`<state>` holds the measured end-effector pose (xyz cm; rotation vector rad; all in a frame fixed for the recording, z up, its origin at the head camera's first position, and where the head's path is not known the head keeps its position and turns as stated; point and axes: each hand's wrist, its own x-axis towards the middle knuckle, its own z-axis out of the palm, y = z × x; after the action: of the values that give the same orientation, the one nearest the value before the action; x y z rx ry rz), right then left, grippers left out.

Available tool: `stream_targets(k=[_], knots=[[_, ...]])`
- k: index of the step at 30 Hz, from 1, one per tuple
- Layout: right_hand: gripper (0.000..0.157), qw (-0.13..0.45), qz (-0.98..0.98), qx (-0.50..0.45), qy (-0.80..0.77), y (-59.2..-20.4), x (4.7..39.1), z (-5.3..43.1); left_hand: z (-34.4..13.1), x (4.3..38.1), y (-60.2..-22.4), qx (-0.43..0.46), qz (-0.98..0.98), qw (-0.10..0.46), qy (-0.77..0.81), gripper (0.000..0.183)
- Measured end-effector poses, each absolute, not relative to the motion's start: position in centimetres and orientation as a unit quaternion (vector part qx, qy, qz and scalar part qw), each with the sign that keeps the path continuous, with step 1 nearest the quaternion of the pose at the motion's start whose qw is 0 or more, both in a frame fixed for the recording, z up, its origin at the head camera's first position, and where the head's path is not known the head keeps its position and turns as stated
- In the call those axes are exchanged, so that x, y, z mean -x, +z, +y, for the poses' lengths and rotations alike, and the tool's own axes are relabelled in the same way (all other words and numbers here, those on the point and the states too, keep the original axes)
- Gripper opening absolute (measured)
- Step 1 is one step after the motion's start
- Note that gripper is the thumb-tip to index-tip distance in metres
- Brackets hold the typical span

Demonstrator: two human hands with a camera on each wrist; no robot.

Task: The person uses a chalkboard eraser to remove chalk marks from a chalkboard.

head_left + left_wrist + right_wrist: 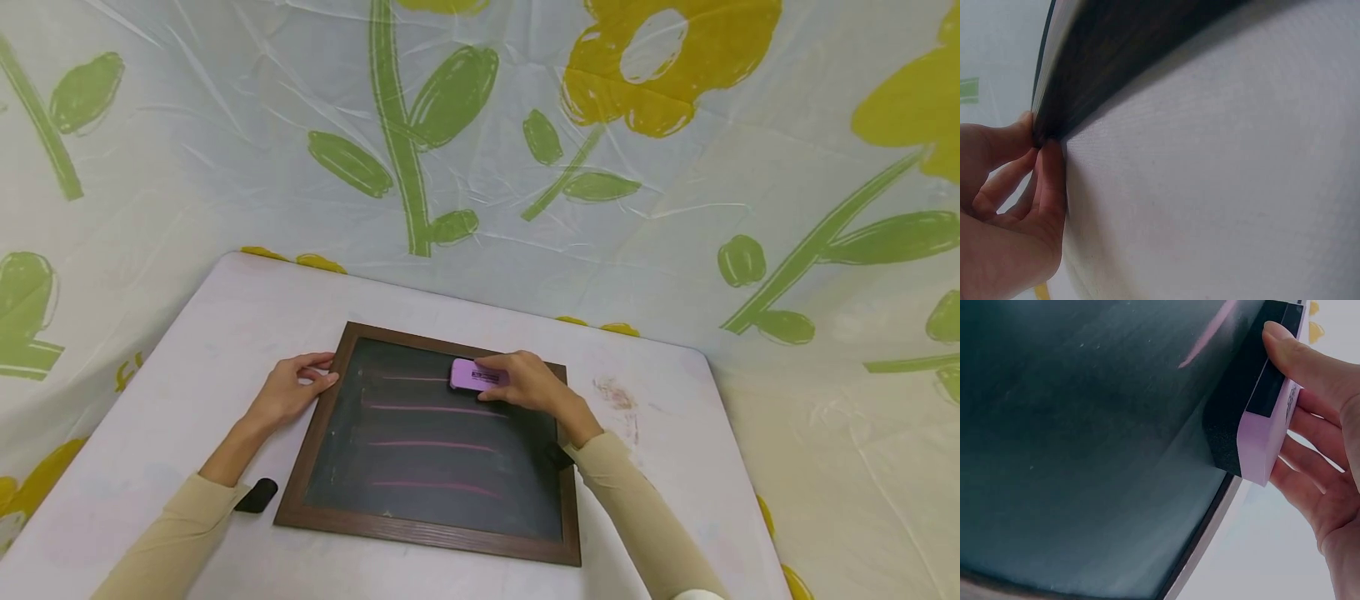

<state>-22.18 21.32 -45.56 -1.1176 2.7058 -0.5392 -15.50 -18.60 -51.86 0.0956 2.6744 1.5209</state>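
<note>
A chalkboard with a brown wooden frame lies on the table, several pink chalk lines across its dark surface. My right hand grips a pink eraser with a black felt underside near the board's upper edge. In the right wrist view the eraser has its felt against the board, with my thumb along one side and the fingers on the other. At the frame's left side, my left hand pinches the edge between thumb and fingers. The left wrist view shows this hand at the frame's dark side edge.
The white table bears a reddish-brown smudge right of the board. A flower-printed sheet hangs behind and at both sides. Black devices sit at both wrists, the left one beside the frame.
</note>
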Motion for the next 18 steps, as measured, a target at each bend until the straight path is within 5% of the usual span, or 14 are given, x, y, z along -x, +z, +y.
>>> stream_targets(k=[18], knots=[[0.058, 0.088, 0.892, 0.403, -0.183, -46.0, 22.9, 18.7, -18.7, 15.7, -52.2, -0.029, 0.869, 0.032, 0.493, 0.047]])
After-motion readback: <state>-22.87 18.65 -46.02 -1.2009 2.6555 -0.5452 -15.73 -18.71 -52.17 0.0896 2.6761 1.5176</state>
